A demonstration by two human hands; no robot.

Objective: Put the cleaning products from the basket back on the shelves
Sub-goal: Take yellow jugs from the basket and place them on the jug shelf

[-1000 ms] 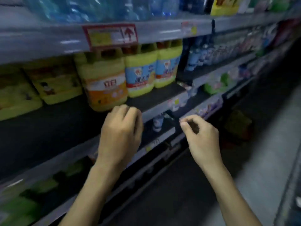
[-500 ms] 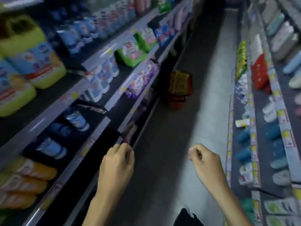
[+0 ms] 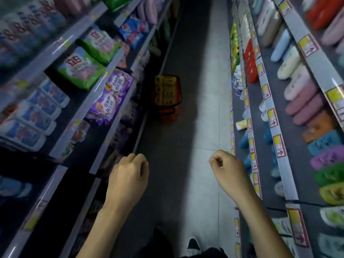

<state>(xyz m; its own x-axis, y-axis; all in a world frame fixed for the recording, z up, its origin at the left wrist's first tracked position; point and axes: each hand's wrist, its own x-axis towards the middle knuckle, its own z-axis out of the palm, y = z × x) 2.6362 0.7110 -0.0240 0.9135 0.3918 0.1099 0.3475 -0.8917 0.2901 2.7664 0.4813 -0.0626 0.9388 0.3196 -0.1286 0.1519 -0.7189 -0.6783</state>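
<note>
A red basket (image 3: 168, 113) stands on the aisle floor ahead, close to the foot of the left shelves. Yellow packs (image 3: 164, 90) fill it to the top. My left hand (image 3: 128, 175) hovers low in front of me beside the left shelf edge, its fingers curled and holding nothing. My right hand (image 3: 229, 172) is at the same height over the floor, curled into a fist and empty. Both hands are well short of the basket.
The left shelves (image 3: 115, 64) carry green detergent bags (image 3: 81, 69), purple bags (image 3: 111, 95) and blue-white bottles (image 3: 37, 112). The right shelves (image 3: 270, 116) hold coloured slippers (image 3: 301, 94) and small bottles. A grey tiled floor (image 3: 201, 90) runs between them. My shoes show at the bottom edge.
The view has swung from the shelf with yellow jugs to looking down the aisle at the basket. Both hands have dropped lower and stayed empty.
</note>
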